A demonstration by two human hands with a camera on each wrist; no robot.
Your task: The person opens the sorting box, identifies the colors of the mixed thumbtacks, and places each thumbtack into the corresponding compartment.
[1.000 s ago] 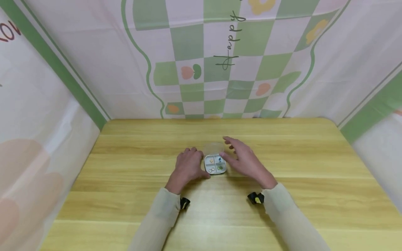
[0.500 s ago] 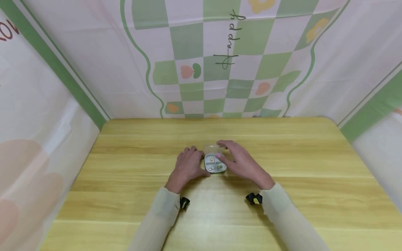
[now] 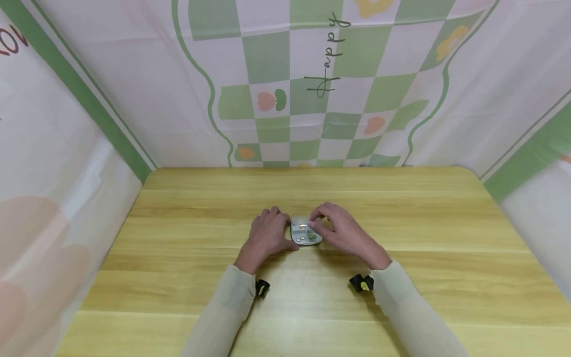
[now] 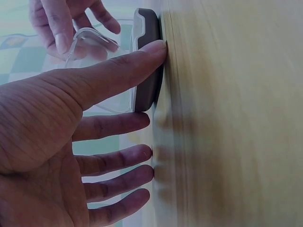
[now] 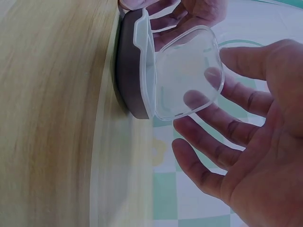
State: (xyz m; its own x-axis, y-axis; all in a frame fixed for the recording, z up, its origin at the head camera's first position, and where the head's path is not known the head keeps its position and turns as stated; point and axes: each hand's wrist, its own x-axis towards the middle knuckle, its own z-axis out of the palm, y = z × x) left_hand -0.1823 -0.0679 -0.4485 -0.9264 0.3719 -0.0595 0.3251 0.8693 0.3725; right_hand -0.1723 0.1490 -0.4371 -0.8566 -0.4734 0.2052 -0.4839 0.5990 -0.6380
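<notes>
A small pill box with a dark base and a pale divided tray rests on the wooden table. Small pills lie in its compartments, some greenish, some pale, one orange. Its clear lid stands tilted up on the far side. My left hand holds the box at its left, with the thumb against the near wall and the index fingertip by the side. My right hand pinches the lid's free edge, thumb in front and fingers behind, covering the box's back right compartment from above.
The wooden table reaches to a printed cloth backdrop at its far edge. Cloth also hangs at both sides. A black wrist camera mount sits under the left cuff, another mount under the right.
My right hand has moved left and taken hold of the lid. The lid has swung up from lying flat behind the box. My left hand has stayed at the box.
</notes>
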